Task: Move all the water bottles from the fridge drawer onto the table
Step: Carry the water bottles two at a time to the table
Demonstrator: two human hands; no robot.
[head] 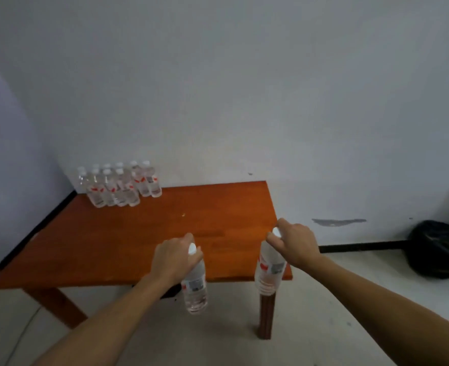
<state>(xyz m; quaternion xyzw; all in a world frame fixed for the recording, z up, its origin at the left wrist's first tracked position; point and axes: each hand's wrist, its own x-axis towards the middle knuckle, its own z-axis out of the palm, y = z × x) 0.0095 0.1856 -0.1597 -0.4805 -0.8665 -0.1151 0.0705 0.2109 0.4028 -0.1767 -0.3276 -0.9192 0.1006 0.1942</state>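
An orange-brown wooden table (128, 233) stands against the white wall. Several clear water bottles (119, 186) with white caps and red-white labels are grouped upright at its far left corner. My left hand (174, 260) grips one water bottle (195, 286) by the neck, hanging in front of the table's near edge. My right hand (294, 243) holds a second bottle (268, 270) by its capped top, near the table's front right corner, over the leg. The fridge drawer is out of view.
A black bag (438, 248) lies on the floor at the right by the wall. Table legs (265, 315) stand below the near edge. A thin cable (25, 328) runs across the pale floor at lower left.
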